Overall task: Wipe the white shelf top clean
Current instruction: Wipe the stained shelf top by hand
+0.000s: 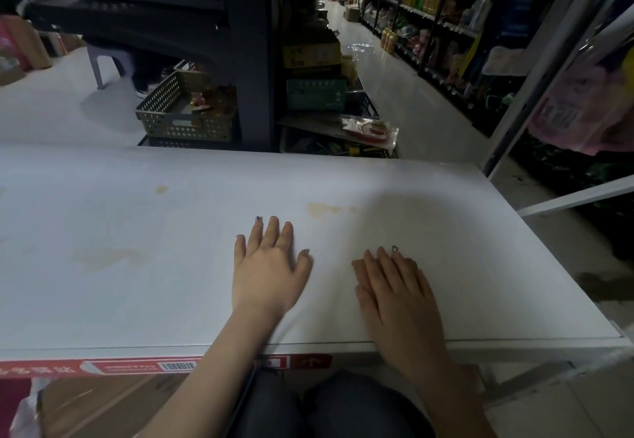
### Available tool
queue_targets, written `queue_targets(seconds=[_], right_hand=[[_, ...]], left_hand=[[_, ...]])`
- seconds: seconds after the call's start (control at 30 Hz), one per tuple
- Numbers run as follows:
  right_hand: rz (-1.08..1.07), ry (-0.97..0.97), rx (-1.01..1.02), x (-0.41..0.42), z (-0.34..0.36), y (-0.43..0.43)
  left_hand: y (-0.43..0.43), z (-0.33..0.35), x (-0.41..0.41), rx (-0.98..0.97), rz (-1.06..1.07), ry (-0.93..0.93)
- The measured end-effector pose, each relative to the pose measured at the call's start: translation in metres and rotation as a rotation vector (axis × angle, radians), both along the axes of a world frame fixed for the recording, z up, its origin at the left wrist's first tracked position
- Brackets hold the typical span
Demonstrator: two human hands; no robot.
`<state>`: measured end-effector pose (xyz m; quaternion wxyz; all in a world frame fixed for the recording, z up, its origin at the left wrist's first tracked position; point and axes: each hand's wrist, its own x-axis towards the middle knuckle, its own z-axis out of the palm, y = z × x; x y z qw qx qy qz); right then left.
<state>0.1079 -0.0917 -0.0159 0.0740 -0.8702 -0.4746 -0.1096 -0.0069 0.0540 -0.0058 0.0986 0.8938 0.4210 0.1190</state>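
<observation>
Our left hand (267, 273) and right hand (398, 295) lie flat on the white shelf top (137, 300), each grip apart, empty. Brown stains (324, 209) show at one o'clock from the left hand. Wiping looks unstarted; next we need a cloth, none visible.

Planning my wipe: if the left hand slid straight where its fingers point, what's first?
Probably just bare white shelf top ahead of the left hand; the tan stain sits slightly right of that line.
</observation>
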Motion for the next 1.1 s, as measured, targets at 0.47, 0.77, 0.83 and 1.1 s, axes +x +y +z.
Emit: queue_targets(seconds=[0.47, 0.77, 0.83, 1.1], right_hand=[[0.013, 0.008, 0.033, -0.018, 0.002, -0.012], [0.014, 0.014, 0.028, -0.018, 0.002, -0.011], [0.015, 0.021, 0.028, -0.018, 0.002, -0.009], [-0.006, 0.054, -0.011, -0.010, 0.005, 0.009]], left_hand=[[0.001, -0.002, 0.000, 0.009, 0.005, 0.003], [0.001, -0.003, 0.001, 0.010, 0.006, -0.005], [0.001, -0.003, 0.001, 0.019, 0.005, -0.005], [0.001, -0.002, 0.001, 0.008, 0.007, -0.005]])
